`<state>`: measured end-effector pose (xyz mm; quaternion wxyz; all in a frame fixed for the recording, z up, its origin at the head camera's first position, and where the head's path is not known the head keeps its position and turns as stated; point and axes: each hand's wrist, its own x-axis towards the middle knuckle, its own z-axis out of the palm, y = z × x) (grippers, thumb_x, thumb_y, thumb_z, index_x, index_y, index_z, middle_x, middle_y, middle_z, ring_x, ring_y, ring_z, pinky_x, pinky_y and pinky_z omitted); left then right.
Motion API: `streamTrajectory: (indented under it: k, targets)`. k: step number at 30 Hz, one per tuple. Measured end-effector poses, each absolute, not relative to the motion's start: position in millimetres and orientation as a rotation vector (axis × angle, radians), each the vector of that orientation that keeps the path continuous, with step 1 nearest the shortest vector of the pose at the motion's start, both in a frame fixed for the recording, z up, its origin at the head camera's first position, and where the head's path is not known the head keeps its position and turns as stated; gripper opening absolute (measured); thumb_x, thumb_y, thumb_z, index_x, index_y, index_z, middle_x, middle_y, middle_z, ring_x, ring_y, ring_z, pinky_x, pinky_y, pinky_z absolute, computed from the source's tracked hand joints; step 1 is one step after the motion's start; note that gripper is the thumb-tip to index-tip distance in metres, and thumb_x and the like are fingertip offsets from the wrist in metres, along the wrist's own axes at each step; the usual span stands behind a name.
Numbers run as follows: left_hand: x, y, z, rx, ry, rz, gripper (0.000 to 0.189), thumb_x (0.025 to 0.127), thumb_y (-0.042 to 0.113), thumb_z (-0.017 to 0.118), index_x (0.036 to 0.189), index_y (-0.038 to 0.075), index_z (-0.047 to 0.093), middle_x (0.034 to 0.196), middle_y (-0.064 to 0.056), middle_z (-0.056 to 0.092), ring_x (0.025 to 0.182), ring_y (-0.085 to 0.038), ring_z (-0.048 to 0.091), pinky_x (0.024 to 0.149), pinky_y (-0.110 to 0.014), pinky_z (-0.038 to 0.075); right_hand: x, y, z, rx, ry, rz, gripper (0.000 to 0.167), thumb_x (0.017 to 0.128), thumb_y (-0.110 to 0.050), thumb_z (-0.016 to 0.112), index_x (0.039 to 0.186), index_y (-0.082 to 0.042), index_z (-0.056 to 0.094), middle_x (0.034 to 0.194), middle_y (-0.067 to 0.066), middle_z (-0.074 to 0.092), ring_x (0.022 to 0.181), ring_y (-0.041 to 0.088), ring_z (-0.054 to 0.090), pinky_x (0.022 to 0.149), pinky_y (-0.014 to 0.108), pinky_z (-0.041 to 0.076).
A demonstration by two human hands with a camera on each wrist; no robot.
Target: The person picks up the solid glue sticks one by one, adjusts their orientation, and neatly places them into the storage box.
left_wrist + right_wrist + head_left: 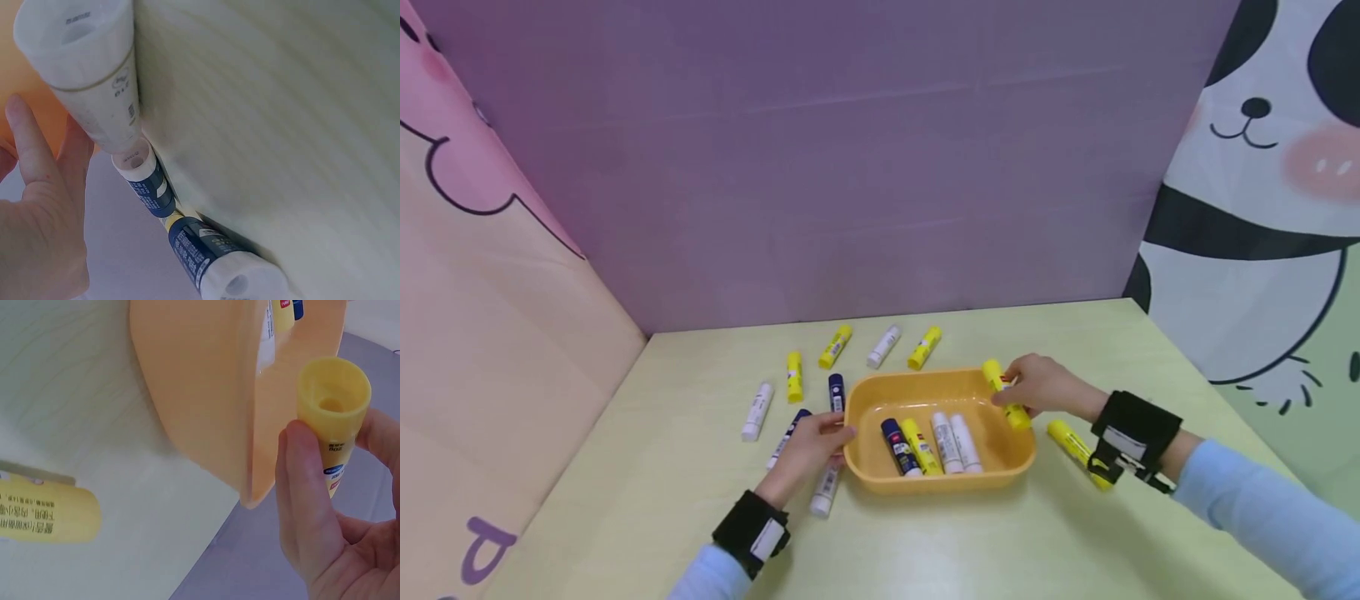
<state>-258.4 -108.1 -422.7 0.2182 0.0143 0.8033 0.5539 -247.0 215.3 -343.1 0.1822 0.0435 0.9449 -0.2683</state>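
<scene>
My right hand (1045, 385) pinches a yellow glue stick (331, 400) between fingers and thumb, holding it tilted over the right end of an orange plastic tray (940, 482). At the tray's left end, my left hand (805, 450) grips the rim, with fingers (34, 144) against the outer wall. Inside the tray lie a navy glue stick (900, 447), a yellow glue stick (921, 447) and two white glue sticks (947, 443), side by side. A white glue stick (825, 490) and a navy glue stick (147, 181) lie on the table close to my left hand.
Behind the tray, yellow glue sticks (835, 347) and a white one (883, 347) lie on the table (647, 467). Another white glue stick (757, 412) is at the left. Under my right wrist lies a yellow glue stick (1067, 442). A purple backdrop (880, 167) rises behind the table.
</scene>
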Motion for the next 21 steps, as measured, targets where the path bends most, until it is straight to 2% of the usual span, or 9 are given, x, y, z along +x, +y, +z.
streamTrajectory:
  k: [5,11,21]
  targets:
    - [-257.4,-107.8,-421.9,0.040,2.229,1.534,0.046,0.091,0.022,0.055,0.132,0.005,0.045,0.115,-0.013,0.060,0.078,-0.013,0.063,0.070,-0.028,0.055,-244.4,208.6,-347.2,0.102,2.677,-0.722,0.054,0.079,-0.030,0.070,0.113,0.008,0.054,0.082,0.008,0.061,0.060,0.014,0.057,0.056,0.024,0.052]
    - [-256.8,-107.4,-421.9,0.045,2.238,1.533,0.046,0.091,0.023,0.055,0.132,0.005,0.045,0.116,-0.013,0.060,0.079,-0.013,0.063,0.071,-0.028,0.055,-242.0,199.9,-355.8,0.113,2.688,-0.636,0.038,0.080,-0.028,0.070,0.101,0.001,0.057,0.068,0.004,0.058,0.050,0.013,0.052,0.048,0.020,0.044]
    - [-257.2,-107.9,-424.2,0.041,2.238,1.538,0.046,0.091,0.023,0.055,0.132,0.006,0.045,0.116,-0.013,0.060,0.079,-0.013,0.063,0.070,-0.027,0.055,-237.8,185.4,-362.4,0.080,2.739,-0.480,0.026,0.080,-0.026,0.070,0.086,-0.004,0.057,0.067,0.004,0.053,0.053,0.014,0.051,0.048,0.020,0.042]
